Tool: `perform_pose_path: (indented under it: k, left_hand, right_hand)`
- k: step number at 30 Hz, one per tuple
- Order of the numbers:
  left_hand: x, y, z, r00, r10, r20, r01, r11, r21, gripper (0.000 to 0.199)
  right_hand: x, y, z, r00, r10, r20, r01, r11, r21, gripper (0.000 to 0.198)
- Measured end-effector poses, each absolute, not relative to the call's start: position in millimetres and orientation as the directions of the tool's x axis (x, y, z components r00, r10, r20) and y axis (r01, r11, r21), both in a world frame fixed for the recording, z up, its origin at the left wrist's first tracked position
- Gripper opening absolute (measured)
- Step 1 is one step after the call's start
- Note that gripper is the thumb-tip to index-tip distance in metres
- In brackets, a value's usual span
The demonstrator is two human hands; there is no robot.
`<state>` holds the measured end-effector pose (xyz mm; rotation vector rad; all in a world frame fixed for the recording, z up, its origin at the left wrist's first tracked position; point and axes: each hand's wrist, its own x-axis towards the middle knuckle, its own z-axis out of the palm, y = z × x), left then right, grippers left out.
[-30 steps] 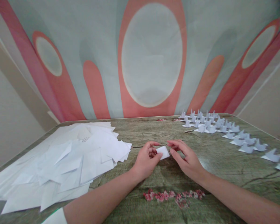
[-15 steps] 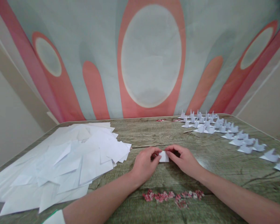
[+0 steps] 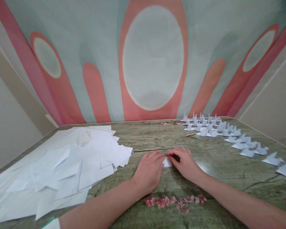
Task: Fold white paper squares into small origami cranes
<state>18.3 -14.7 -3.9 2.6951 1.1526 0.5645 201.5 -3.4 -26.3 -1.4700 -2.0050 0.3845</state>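
A small folded white paper [image 3: 166, 162] lies on the wooden-patterned table between my hands, and its visible part looks roughly triangular. My left hand [image 3: 149, 170] covers its left side, with fingers close together along the upper edge and the thumb against the side, gripping it. From the right, my right hand [image 3: 184, 162] pinches the paper's upper right part between thumb and fingers. The fingertips hide much of the paper's outline.
On the left spreads a big pile of loose white paper sheets [image 3: 90, 171]. Several folded white paper birds [image 3: 248, 152] stand in rows on the right. The table [image 3: 143, 136] carries printed pink flowers; a patterned backdrop [image 3: 100, 95] rises behind it.
My left hand has turned flatter, its fingers now reaching over the paper's left side. The paper's visible part has shrunk from a near-rectangle to a triangle. My right hand keeps its pinch.
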Motion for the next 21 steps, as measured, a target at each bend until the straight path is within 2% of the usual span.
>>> perform_pose_path:
  k: [10, 13, 18, 21]
  left_hand:
    - [20, -17, 2, 0.687, 0.688, 0.233, 0.683, -0.721, 0.116, 0.028]
    - [20, -19, 2, 0.704, 0.671, 0.232, 0.679, -0.732, 0.057, 0.03]
    - [23, -23, 6, 0.712, 0.668, 0.217, 0.685, -0.729, -0.006, 0.036]
    - [23, -24, 5, 0.721, 0.66, 0.213, 0.68, -0.733, -0.032, 0.039]
  right_hand:
    - [206, -2, -28, -0.264, 0.904, 0.337, 0.804, 0.399, -0.44, 0.009]
    - [205, -5, -23, -0.325, 0.878, 0.352, 0.825, 0.445, -0.349, 0.01]
    - [201, -12, -15, -0.454, 0.813, 0.366, 0.844, 0.524, -0.117, 0.015]
    - [199, -15, -12, -0.5, 0.796, 0.341, 0.837, 0.546, -0.047, 0.017]
